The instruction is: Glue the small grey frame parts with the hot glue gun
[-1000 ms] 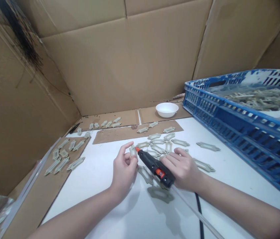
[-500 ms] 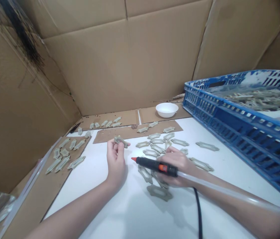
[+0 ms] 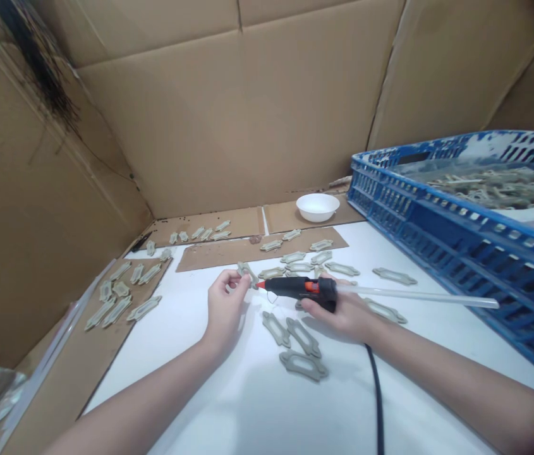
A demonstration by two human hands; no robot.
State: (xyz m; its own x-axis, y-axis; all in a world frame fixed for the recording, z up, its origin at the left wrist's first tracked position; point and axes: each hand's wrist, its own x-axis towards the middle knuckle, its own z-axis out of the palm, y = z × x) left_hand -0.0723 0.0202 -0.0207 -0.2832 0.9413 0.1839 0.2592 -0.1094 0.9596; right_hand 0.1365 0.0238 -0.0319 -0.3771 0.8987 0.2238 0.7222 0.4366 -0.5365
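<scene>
Between the thumb and fingers of my left hand [image 3: 227, 303] is a small grey-green label-holder-shaped frame [image 3: 246, 273], tilted up off the table. My right hand [image 3: 347, 311] grips a black hot glue gun [image 3: 290, 287] with a red tip and a long clear glue stick out of its back. The gun's tip is at the frame's lower right end; whether they touch I cannot tell. More such frames lie around the hands, among them one frame [image 3: 303, 364] close to me and another frame [image 3: 394, 276] at the right.
A blue plastic crate [image 3: 418, 221] full of frames stands on the right. A white bowl [image 3: 318, 207] sits at the back. Cardboard strips [image 3: 200, 256] at back and left carry several frames. The gun's black cable [image 3: 376, 398] runs toward me. Cardboard walls [image 3: 248, 126] enclose the table.
My right hand has raised and turned the glue gun, bringing its tip up to the frame. My left hand has shifted slightly right and turned the frame more steeply.
</scene>
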